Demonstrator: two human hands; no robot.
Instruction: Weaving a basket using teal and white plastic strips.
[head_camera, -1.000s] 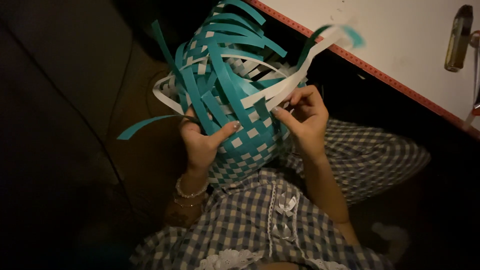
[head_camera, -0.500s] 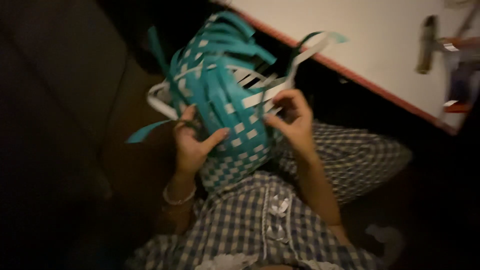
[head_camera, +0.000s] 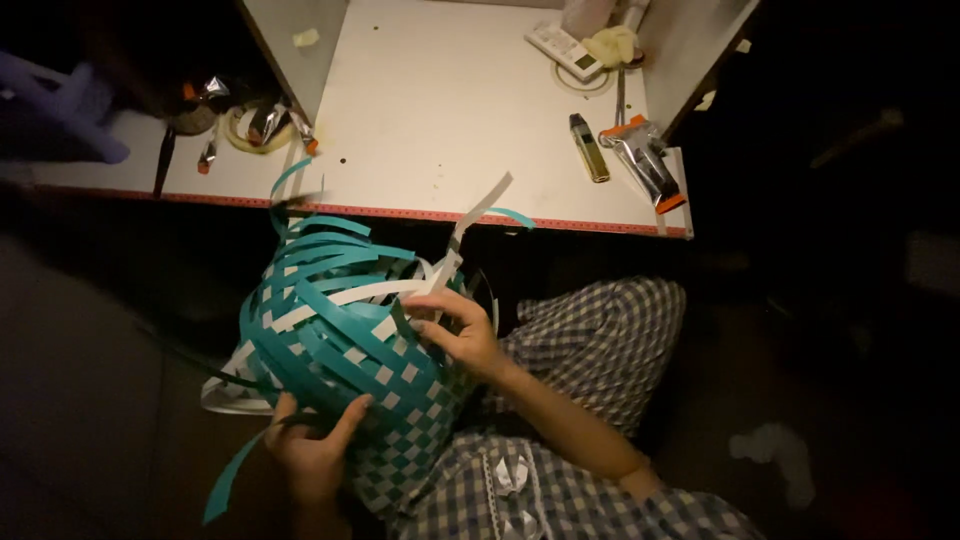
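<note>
A white counter (head_camera: 440, 120) with a red front edge fills the upper part of the view. Below it, a person in checked blue and white clothing (head_camera: 590, 340) sits with a half-woven basket (head_camera: 340, 370) on the lap. The basket is made of teal and white flat strips; its lower part is a tight checker pattern, and its upper part is loose, with many teal strips curving over the top. One long white strip (head_camera: 478, 215) and a teal one stand up past the counter edge.

The left hand (head_camera: 315, 450) is under the basket on the near side; the fingers are spread against the woven wall and the thumb presses on it, so it supports the basket from below. The right hand (head_camera: 455, 325) is at the basket's right rim, and its fingers are closed narrowly on loose strips there.

On the counter, well apart from the basket, lie a crumpled silver tube with orange cap (head_camera: 645, 160), a dark lighter-shaped object (head_camera: 589, 147), a white remote control (head_camera: 562, 50), a yellowish cloth (head_camera: 612, 45), and at the left a roll of tape (head_camera: 250, 125).
</note>
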